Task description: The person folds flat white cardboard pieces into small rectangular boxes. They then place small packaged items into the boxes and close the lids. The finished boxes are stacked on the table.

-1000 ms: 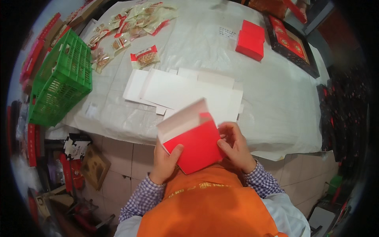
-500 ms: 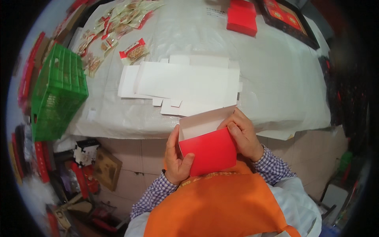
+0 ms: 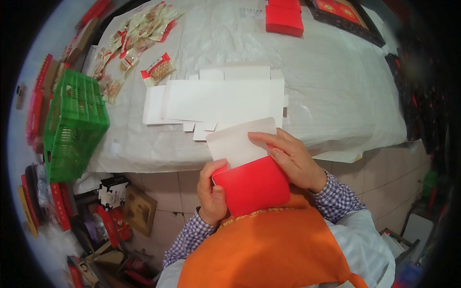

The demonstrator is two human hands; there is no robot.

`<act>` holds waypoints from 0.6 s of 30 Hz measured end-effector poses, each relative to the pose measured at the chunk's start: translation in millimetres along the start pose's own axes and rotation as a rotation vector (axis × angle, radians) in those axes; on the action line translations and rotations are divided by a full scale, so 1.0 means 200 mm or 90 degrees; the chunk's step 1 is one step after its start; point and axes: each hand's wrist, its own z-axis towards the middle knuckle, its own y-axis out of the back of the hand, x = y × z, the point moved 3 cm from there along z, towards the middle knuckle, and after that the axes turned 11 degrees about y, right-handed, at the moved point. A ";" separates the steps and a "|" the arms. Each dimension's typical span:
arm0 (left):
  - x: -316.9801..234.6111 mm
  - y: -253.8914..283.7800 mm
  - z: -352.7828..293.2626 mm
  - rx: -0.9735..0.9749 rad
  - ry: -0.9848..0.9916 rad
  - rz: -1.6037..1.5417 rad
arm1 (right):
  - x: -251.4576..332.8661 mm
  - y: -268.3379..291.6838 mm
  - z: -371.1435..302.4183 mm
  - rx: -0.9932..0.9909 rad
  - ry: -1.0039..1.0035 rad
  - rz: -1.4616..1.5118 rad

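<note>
A red cardboard box [image 3: 252, 187] with a white open flap is held close to my chest, just in front of the table edge. My left hand [image 3: 211, 192] grips its left side, thumb over the rim. My right hand [image 3: 290, 158] rests on the top right, fingers pressing the white flap. A stack of flat white box blanks [image 3: 216, 98] lies on the table right beyond the box.
A white plastic sheet covers the table [image 3: 336, 86]. A green plastic crate [image 3: 72, 125] sits at its left edge. Wrapped snacks [image 3: 137, 33] are scattered at far left. Finished red boxes [image 3: 284, 19] and a dark framed tray [image 3: 345, 14] lie far back. Clutter fills the floor at left.
The box has been pulled nearer to my chest and turned. My right hand has moved from its right side onto the white flap.
</note>
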 end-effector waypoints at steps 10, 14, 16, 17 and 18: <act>-0.01 0.05 0.05 0.001 0.017 0.058 | -0.07 -0.06 -0.07 -0.117 0.063 0.010; -0.01 0.03 0.06 -0.027 -0.014 0.027 | -0.08 -0.05 -0.05 -0.095 0.041 -0.024; -0.02 0.05 0.04 -0.037 0.004 0.036 | -0.06 -0.06 -0.03 -0.112 0.057 -0.057; -0.03 0.05 0.05 -0.055 0.002 0.037 | -0.05 -0.05 0.01 -0.113 0.080 -0.079; -0.04 0.05 0.05 -0.058 -0.007 0.028 | -0.05 -0.05 0.00 -0.101 0.081 -0.114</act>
